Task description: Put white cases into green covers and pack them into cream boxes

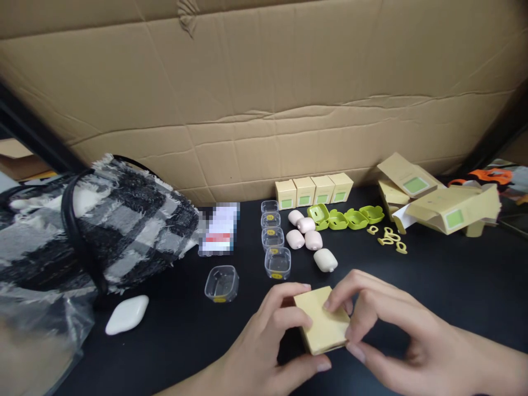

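Head view, both hands' fingers [338,300] gripping cardboard box [324,324]

Packing workbench, cardboard backdrop [264,99], rows of small boxes [314,190], plastic cases [272,239]

I count four small closed boxes [313,191] standing in a row, four green cases [345,217] lying open, five pink cases [307,234], five clear plastic trays [272,234], one white case [126,314] and one plaid bag [103,225].
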A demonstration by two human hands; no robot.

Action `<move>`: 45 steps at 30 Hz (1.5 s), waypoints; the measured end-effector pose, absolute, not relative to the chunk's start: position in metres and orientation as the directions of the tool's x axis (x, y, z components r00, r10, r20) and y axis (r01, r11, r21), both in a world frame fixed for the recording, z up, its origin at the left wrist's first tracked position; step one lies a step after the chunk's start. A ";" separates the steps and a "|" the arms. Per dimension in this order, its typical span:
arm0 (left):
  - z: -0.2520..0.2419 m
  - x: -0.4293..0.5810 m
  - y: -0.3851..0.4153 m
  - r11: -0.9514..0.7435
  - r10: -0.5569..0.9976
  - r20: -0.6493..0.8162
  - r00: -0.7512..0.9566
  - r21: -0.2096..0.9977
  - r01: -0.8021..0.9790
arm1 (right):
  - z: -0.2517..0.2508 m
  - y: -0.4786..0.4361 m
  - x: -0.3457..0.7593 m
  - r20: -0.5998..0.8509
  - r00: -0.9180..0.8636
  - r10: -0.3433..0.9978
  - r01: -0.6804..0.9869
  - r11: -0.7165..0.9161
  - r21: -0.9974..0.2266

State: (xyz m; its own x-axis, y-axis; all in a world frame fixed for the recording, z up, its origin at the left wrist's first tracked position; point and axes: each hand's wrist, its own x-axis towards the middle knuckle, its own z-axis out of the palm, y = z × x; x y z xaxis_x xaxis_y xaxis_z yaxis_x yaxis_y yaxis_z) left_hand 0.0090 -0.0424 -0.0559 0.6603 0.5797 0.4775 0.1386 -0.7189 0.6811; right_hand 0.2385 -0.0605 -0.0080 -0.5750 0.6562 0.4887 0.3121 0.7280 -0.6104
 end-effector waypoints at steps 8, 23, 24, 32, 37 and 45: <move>-0.060 0.009 -0.041 -0.821 0.480 0.514 0.711 0.548 0.158 | -0.005 -0.059 0.235 0.534 -0.597 0.599 0.319 0.788 -0.527; -0.076 0.009 -0.041 -0.826 0.477 0.545 0.689 0.546 0.140 | -0.017 -0.061 0.240 0.482 -0.588 0.650 0.323 0.735 -0.597; -0.076 0.009 -0.040 -0.822 0.477 0.555 0.682 0.556 0.123 | -0.015 -0.061 0.242 0.454 -0.605 0.654 0.337 0.727 -0.599; -0.076 0.009 -0.038 -0.713 0.564 0.544 0.621 0.701 0.034 | 0.011 -0.044 0.261 0.291 -0.822 0.490 0.390 0.856 -0.340; -0.072 0.012 -0.044 -0.739 0.625 0.615 0.481 0.665 0.110 | 0.018 -0.050 0.261 0.138 -0.785 0.604 0.529 0.769 -0.359; -0.073 0.012 -0.045 -0.711 0.647 0.519 0.559 0.675 0.196 | 0.008 -0.050 0.248 0.274 -0.719 0.639 0.542 0.762 -0.355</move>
State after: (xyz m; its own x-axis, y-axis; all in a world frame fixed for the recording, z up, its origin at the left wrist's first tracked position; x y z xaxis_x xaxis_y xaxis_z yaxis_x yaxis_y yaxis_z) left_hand 0.0124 -0.0451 -0.0731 0.5591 0.6470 0.5185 0.1964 -0.7109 0.6753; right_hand 0.2483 -0.0504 0.0082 -0.7190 0.6388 0.2738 0.5418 0.7619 -0.3550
